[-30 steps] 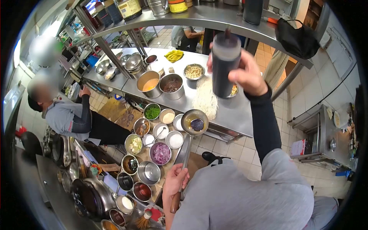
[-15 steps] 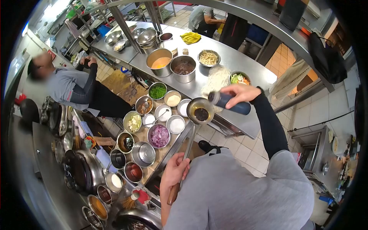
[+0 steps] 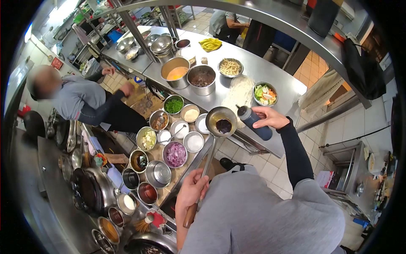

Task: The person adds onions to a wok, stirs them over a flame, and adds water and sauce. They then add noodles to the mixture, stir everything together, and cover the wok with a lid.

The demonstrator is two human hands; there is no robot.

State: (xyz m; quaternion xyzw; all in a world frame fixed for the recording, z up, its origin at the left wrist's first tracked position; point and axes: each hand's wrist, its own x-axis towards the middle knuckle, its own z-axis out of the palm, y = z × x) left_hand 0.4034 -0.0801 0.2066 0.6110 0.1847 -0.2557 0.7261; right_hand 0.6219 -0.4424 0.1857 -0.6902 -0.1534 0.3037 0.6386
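My left hand [image 3: 193,187] is closed around the long handle of a metal ladle [image 3: 215,113]. In the ladle's bowl lies a pool of dark sauce [image 3: 223,125]. My right hand [image 3: 270,118] grips a dark squeeze bottle [image 3: 255,122], its black nozzle up and tilted toward the ladle, a little apart from the bowl's rim. Just beyond the ladle, white noodles [image 3: 239,94] lie on the steel counter. A bowl of cut vegetables [image 3: 265,94] stands near the bottle.
Left of the ladle are bowls of chopped red onion [image 3: 175,153], white powder [image 3: 194,142] and chopped greens [image 3: 173,104]. Pots [image 3: 201,79] and a bowl of thick noodles [image 3: 231,67] stand on the counter [image 3: 275,72]. A co-worker [image 3: 84,97] stands at left; another person [image 3: 224,23] is at the back.
The squeeze bottle has gone from tipped over the ladle to nozzle-up, slightly right of it. The dark pool in the ladle looks larger. The co-worker at left has moved both hands apart.
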